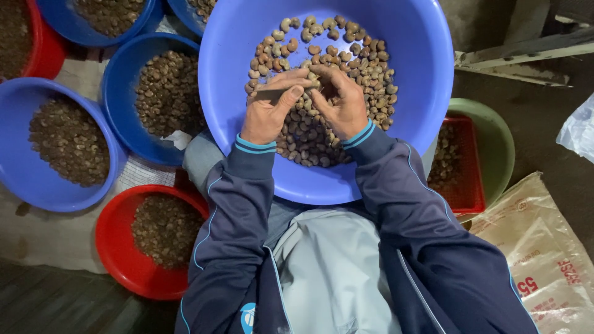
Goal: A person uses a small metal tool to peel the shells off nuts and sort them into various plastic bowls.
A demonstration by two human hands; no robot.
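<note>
Looking straight down here: a big blue basin (421, 74) sits on the person's lap, holding a heap of brownish cashew nuts (352, 59) piled from the centre up toward 12 o'clock. Both hands are in the middle of the basin over the pile. The left hand (269, 108) is closed around a small dark knife-like tool (272, 94), thumb pressed along it. The right hand (343, 102) is curled, fingertips pinching a single nut (314, 81) right at the tool's tip, so the two hands are touching at about the centre of the basin. Hard to tell much about that nut, it's mostly hidden by fingers.

Around it: at 9 o'clock there are more blue bowls (120, 80) full of darker nuts, and at 7 o'clock a red bowl (117, 253) with the same. Off at 3 o'clock a red mesh basket (473, 185) sits inside a green bowl (498, 136). A tan sack (544, 247) lies on the floor at 4 o'clock.
</note>
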